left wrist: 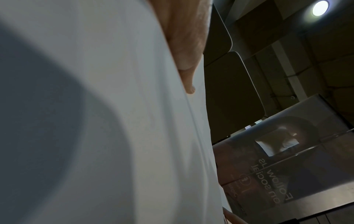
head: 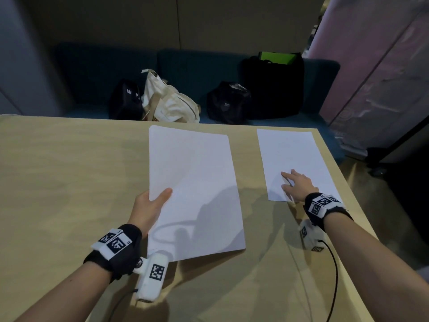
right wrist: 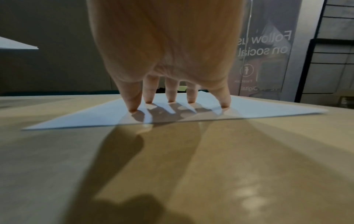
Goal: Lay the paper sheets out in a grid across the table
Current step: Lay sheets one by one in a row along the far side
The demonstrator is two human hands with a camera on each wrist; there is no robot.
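While the fingertips (right wrist: 224, 104) of the right hand (head: 298, 185) are spread apart and pressed down on it, one paper sheet (head: 292, 156) is kept flat near the table's right edge and far corner. The stack of sheets (head: 195, 191) is pinched at its left edge by the left hand (head: 148, 208), with the thumb (head: 163, 194) laid on top and the other fingers hidden under it. The stack is held up above the table (head: 65, 173), just beside the flat sheet. Much bare wood is seen to the left.
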